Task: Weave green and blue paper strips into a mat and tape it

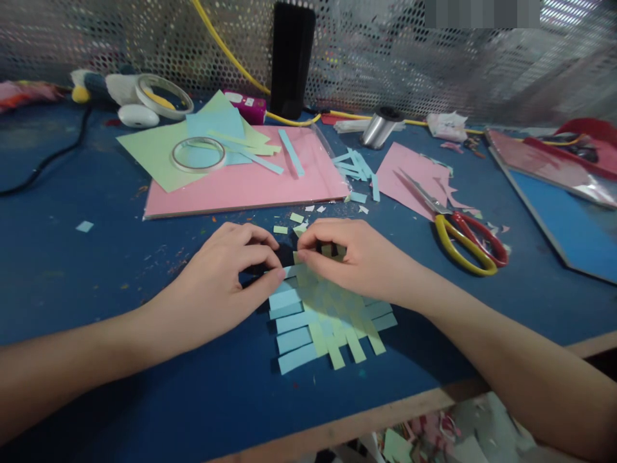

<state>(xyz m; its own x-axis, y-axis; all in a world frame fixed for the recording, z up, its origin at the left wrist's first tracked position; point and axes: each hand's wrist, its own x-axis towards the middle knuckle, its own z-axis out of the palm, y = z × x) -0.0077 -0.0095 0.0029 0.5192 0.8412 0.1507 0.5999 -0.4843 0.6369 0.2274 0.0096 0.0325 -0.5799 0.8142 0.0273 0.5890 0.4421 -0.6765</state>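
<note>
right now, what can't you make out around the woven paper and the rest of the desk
All in the head view:
Upper part of the woven paper: partly hidden by the right hand.
Palm of the left hand: turned away, out of sight.
Blue board: cut off by the right edge.
Black cable: cut off by the left edge.

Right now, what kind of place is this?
Probably a craft workspace, though I can't tell whether it's at home or in a workshop. The woven paper strips, scissors and roll of tape on the blue table suggest it.
</note>
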